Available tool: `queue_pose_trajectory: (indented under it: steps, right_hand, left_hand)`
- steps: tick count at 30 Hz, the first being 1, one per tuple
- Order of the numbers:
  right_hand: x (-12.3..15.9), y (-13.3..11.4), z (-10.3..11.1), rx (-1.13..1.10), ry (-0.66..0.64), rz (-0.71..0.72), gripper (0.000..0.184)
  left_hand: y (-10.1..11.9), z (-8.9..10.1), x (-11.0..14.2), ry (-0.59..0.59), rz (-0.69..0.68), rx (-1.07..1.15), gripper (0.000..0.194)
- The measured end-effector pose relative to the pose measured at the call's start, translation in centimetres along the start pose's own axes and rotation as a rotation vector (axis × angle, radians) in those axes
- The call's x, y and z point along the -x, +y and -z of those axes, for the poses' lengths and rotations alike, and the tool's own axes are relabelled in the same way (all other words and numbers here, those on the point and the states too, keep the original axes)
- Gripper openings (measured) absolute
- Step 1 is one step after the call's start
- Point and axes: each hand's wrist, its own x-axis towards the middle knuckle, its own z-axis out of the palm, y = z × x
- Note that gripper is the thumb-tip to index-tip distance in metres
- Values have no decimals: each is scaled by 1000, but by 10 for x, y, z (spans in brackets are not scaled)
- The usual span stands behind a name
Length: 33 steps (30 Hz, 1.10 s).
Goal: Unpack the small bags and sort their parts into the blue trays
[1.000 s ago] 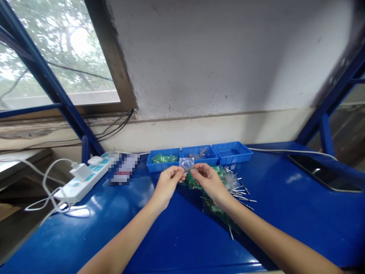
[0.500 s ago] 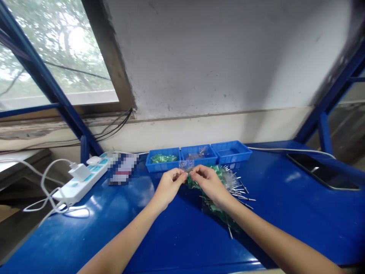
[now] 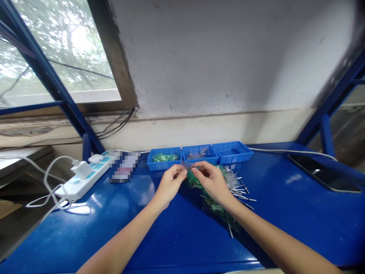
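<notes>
Both hands meet over the middle of the blue table, pinching a small clear plastic bag [image 3: 186, 164] between them. My left hand [image 3: 170, 185] grips the bag's left side with thumb and fingers. On the right side, my right hand [image 3: 210, 180] pinches it the same way. What the bag contains is too small to make out. Under and beside my right hand lies a pile of green pieces in clear bags [image 3: 212, 205]. Thin metal rods [image 3: 242, 194] stick out of the pile to the right.
Behind the hands stand a blue tray with green packets [image 3: 164, 166], a blue tray with clear bags [image 3: 215, 150] and a third blue tray [image 3: 232, 156]. A white power strip [image 3: 85, 182] with cables lies left. A dark phone [image 3: 322, 173] rests right.
The clear bag stood upright above the fingertips earlier; now it appears flatter and lower between them. Both hands stay at nearly the same place.
</notes>
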Motion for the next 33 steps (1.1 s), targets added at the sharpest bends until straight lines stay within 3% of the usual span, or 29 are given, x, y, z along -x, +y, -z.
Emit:
queue_pose_trajectory:
  steps: [4,6,8,11,14,17,20,23,25,27,30,31,33]
  right_hand:
    - [4,-4,2,157,-2,236,12]
    - [5,-3,2,215,-22,315,14]
    - [4,-1,3,245,-53,346,18]
    - [0,2,4,230,-112,265,20]
    - [-3,2,4,83,-163,18,23]
    - [-4,-1,3,-119,-211,-226,36]
    - [-7,-1,3,-203,-175,-382,31]
    - [-17,0,15,-265,-11,-457,26]
    - [-26,-1,33,-334,206,-370,25]
    - [-35,-5,54,-354,512,-159,24]
    - [-46,-12,80,-94,933,236,21]
    - [-48,-12,84,64,985,344,19]
    - [-51,-8,83,419,872,484,13]
  left_hand:
    - [2,4,-4,-36,318,325,45]
    - [3,6,-6,-69,352,387,41]
    - [3,7,-6,-63,241,327,28]
    - [3,8,-4,41,-55,10,14]
    - [3,8,0,108,-384,-367,3]
    - [2,5,5,40,-641,-576,12]
    - [-2,3,7,-35,-690,-689,16]
    - [-8,3,5,-37,-602,-753,18]
    - [-11,4,3,-40,-509,-780,23]
    - [-14,6,3,-76,-420,-801,23]
    - [-17,4,4,-139,-355,-822,22]
    - [-18,2,5,-157,-347,-829,22]
    - [-19,-2,8,-181,-329,-855,25]
